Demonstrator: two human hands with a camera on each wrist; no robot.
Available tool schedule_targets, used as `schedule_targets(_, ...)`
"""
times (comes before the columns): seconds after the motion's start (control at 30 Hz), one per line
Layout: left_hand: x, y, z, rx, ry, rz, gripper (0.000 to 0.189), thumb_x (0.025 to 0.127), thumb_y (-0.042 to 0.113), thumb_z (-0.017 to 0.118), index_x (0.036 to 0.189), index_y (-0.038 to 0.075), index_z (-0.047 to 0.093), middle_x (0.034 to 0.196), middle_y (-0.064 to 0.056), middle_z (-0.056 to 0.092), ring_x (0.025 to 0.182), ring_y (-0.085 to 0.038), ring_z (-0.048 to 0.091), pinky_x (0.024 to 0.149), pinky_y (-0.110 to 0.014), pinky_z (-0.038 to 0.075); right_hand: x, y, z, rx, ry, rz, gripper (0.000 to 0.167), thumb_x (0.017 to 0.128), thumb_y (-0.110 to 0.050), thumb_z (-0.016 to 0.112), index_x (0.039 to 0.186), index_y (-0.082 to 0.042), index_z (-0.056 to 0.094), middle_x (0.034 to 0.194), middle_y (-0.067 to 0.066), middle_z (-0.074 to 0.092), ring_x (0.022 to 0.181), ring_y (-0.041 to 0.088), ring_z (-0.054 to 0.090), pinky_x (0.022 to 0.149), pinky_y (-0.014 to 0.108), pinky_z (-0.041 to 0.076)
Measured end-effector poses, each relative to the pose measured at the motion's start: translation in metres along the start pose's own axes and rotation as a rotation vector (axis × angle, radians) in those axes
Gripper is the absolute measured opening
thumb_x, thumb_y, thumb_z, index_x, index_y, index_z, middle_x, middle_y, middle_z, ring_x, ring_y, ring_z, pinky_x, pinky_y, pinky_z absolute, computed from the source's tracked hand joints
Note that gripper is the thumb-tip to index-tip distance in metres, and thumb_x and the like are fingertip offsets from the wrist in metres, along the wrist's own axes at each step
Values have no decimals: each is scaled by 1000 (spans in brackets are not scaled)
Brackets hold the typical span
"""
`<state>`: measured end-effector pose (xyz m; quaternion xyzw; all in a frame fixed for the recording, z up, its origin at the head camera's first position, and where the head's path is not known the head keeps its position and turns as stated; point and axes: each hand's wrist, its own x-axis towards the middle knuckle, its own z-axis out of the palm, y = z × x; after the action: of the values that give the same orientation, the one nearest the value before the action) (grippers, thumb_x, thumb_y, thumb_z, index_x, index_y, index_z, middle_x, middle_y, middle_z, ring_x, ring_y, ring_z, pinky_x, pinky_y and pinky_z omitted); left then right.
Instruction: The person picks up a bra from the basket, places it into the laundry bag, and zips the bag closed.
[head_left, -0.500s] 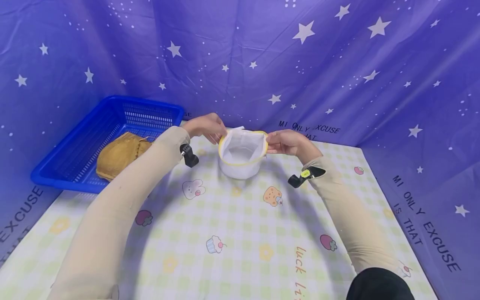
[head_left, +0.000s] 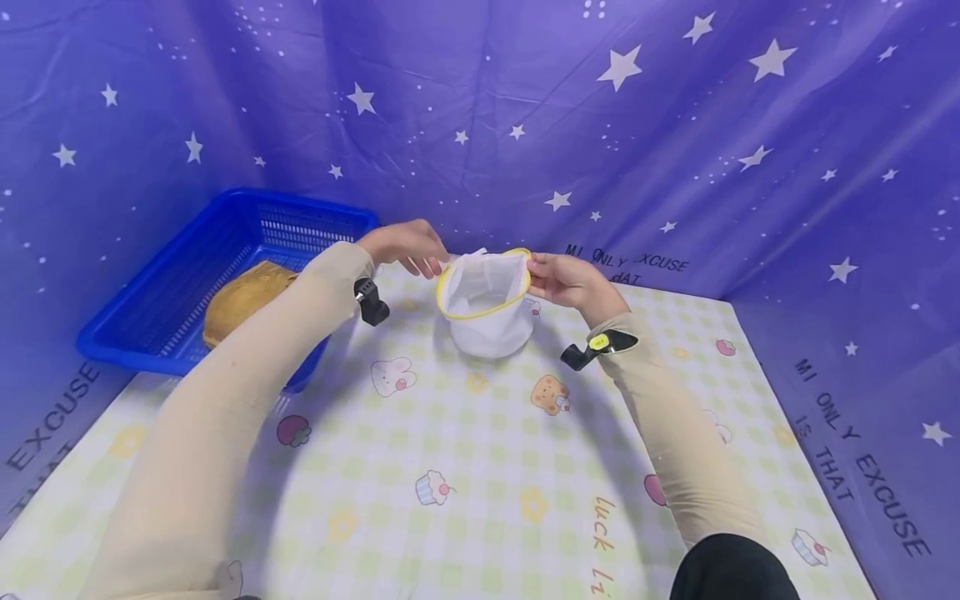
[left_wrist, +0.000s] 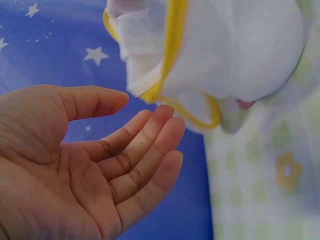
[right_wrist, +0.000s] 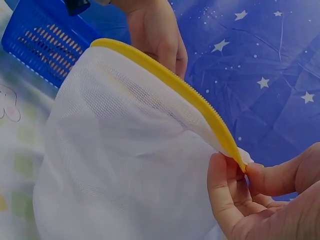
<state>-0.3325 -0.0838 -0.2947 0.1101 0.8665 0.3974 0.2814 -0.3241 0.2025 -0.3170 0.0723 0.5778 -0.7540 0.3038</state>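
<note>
A white mesh laundry bag (head_left: pixel 491 335) with a yellow zipper edge (right_wrist: pixel 192 100) stands with its mouth open near the back of the table. My right hand (head_left: pixel 566 282) pinches the yellow edge on the right side between thumb and fingers, as the right wrist view also shows. On the opposite side, my left hand (head_left: pixel 408 247) is beside the rim. In the left wrist view its fingers (left_wrist: pixel 150 155) are loosely extended, with a gap to the thumb and nothing held; the fingertips lie close to the yellow edge. Whether they touch it I cannot tell.
A blue plastic basket (head_left: pixel 123 354) stands at the left, with a tan, rounded item (head_left: pixel 243 296) inside, partly hidden by my left sleeve. A checked cloth (head_left: pixel 465 442) covers the table. Purple starry curtains (head_left: pixel 450 100) hang behind and at both sides.
The bag's right rim has been lifted, so its mouth now slants down to the left. My left fingers have spread away from the rim. The view has shifted slightly.
</note>
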Motion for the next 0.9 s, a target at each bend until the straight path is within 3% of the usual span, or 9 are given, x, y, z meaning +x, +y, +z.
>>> schedule_targets(0.13,-10,2,-15,12,11,-15,43,105,22,53,141,-3,54,115,-15,70,116,-32,65,107,-42,53,1,0,3,21,-9,-3,23,108,0,38,101,-5,59,91,7,67,86,16,67,79,27,61)
schedule_targets(0.27,-21,1,-33,23,15,-39,45,106,24,53,142,-2,51,97,-3,70,100,-20,68,104,-39,53,0,0,4,39,-21,2,23,107,2,38,102,-5,60,93,7,67,88,16,67,79,28,61)
schedule_targets(0.5,-43,-9,-66,23,23,-32,47,105,27,54,140,-3,52,97,1,71,91,-10,68,109,-42,51,-3,2,-1,33,-29,12,20,107,4,38,116,-4,53,99,8,66,93,17,66,82,26,61)
schedule_targets(0.6,-51,-16,-79,21,35,-37,49,105,29,55,142,-3,50,94,4,71,89,-7,68,103,-35,54,-6,2,-5,22,-59,21,33,107,5,36,137,-2,46,102,7,67,95,16,66,83,26,61)
schedule_targets(0.7,-59,-27,-90,12,47,-45,51,105,29,55,143,-5,46,92,6,71,86,-4,68,91,-26,57,-8,2,-8,6,-91,33,52,107,6,33,158,-3,27,104,7,68,96,16,67,85,26,61)
schedule_targets(0.8,-66,-40,-100,-6,48,-52,48,104,28,55,139,-3,48,88,9,70,81,-2,68,82,-21,57,-10,1,-11,-13,-101,44,60,107,7,32,162,-3,13,105,6,70,96,16,68,86,27,61)
schedule_targets(0.9,-70,-55,-110,-11,38,-64,35,104,26,57,129,1,57,82,11,70,78,-1,67,78,-21,56,-12,1,-13,-24,-92,55,62,106,8,33,163,-4,12,104,6,70,96,16,69,86,27,62)
